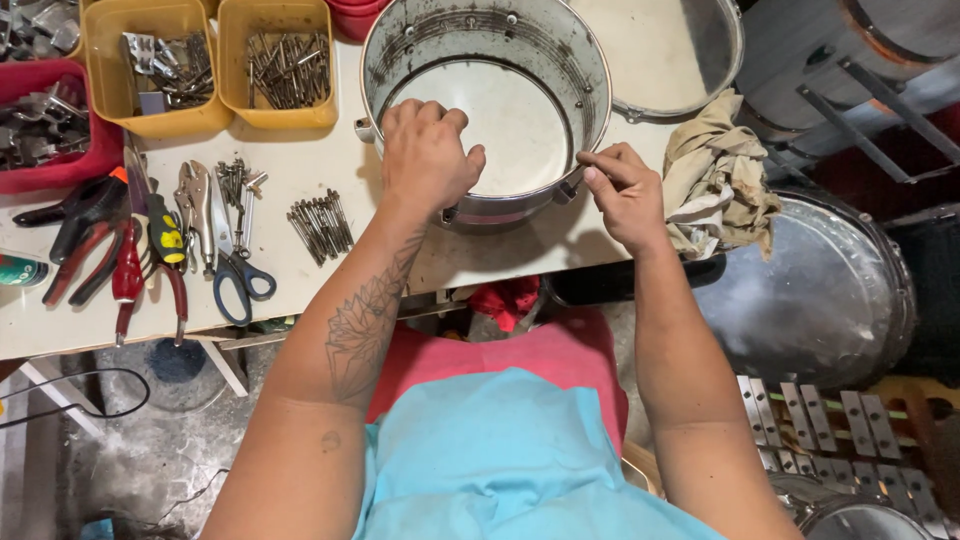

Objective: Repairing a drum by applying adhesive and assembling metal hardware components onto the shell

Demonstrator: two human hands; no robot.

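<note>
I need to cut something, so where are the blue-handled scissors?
In the head view, the blue-handled scissors lie on the white table at the person's left, between the red-handled pliers and a loose bunch of metal rods.

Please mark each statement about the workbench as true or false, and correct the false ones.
1. The left hand rests on the near rim of the metal drum shell. True.
2. The right hand holds the blue-handled scissors. False: the scissors lie untouched on the table; the right hand pinches a small part at the shell's outer wall.
3. Two yellow bins hold metal parts. True.
4. The crumpled rag lies inside the shell. False: it lies to the right of it.
</note>
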